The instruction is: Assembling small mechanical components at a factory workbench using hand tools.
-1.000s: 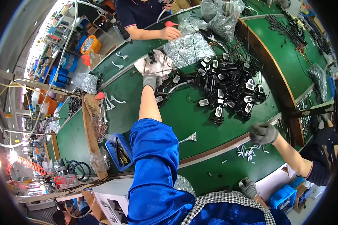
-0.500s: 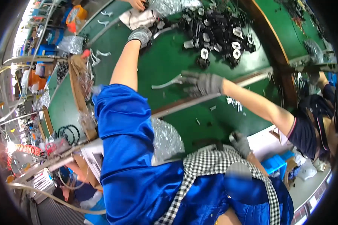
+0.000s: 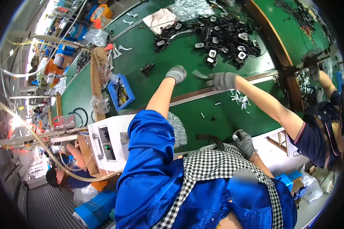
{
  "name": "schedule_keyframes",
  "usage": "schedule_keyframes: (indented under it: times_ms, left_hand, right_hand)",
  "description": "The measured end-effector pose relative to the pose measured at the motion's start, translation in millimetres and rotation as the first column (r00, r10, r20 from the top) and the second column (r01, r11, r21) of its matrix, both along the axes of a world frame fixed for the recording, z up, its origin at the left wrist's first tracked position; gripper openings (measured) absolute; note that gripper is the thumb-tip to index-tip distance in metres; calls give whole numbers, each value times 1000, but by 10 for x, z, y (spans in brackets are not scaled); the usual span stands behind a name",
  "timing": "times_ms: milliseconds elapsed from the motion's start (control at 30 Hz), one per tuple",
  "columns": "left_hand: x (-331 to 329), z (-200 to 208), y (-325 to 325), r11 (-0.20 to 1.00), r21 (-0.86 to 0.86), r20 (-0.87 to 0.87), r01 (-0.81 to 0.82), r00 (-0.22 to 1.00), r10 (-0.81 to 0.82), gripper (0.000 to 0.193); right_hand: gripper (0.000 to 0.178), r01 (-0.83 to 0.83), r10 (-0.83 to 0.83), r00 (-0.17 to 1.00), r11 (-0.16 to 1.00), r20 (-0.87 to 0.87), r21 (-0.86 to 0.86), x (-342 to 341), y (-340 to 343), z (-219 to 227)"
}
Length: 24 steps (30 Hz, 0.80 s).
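Note:
My left hand (image 3: pixel 176 73), in a grey glove, is over the green table with its fingers curled in. Whatever it may hold is hidden behind the glove. To its left lies a small bundle of black parts (image 3: pixel 148 69). Near the table's front edge, my right hand (image 3: pixel 245 143), in a dark grey glove, rests loosely bent by my checked apron (image 3: pixel 214 162), with nothing seen in it. From the right a co-worker's gloved hand (image 3: pixel 222 81) holds a curved grey strip (image 3: pixel 200 74), close to my left hand.
A heap of black parts (image 3: pixel 227 40) lies at the back beside a white cloth (image 3: pixel 159 21). A blue tray (image 3: pixel 130 95) with tools stands left. Small metal pins (image 3: pixel 240 100) lie right of a raised rail (image 3: pixel 193 97). A white machine (image 3: pixel 110 143) stands at the lower left.
My left hand has drawn back from the cloth and black parts, toward me and right. The co-worker's strip has turned and moved right. A black bundle and the blue tray now show.

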<state>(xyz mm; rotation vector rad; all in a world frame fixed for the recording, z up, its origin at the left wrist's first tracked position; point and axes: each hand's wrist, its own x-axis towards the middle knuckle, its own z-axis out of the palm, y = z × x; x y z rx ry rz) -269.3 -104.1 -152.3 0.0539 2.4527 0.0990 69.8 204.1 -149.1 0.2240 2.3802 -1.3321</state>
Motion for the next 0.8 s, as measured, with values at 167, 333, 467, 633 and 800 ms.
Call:
schedule_keyframes:
  times_ms: [167,333,467,633,800]
  left_hand:
    - [-182,241,-474,930,-130,-363,-344,889,279,34]
    - [-407,151,-1098,827,-127,-614,-547,698,367,37]
    - [-715,-18,-1601,861,-55,-251,-505,842,478,39]
    - [-1389,-63,-1860,640,184,207,-746,666,717,45]
    - [-1934,-68,-2534,624,113,-586,-773,456,670,61]
  right_hand:
    - [11,48,-45,998,996,40,-79,49,-10,-228]
    - [12,-31,32,998,999,52,-16,-156,-183,-182]
    - [14,-192,191,981,980,23,56,-634,-610,42]
    - [15,-218,217,975,976,46,16,-971,-901,-78]
    - [20,-344,303,934,905,190,249,-1235,-1094,-33]
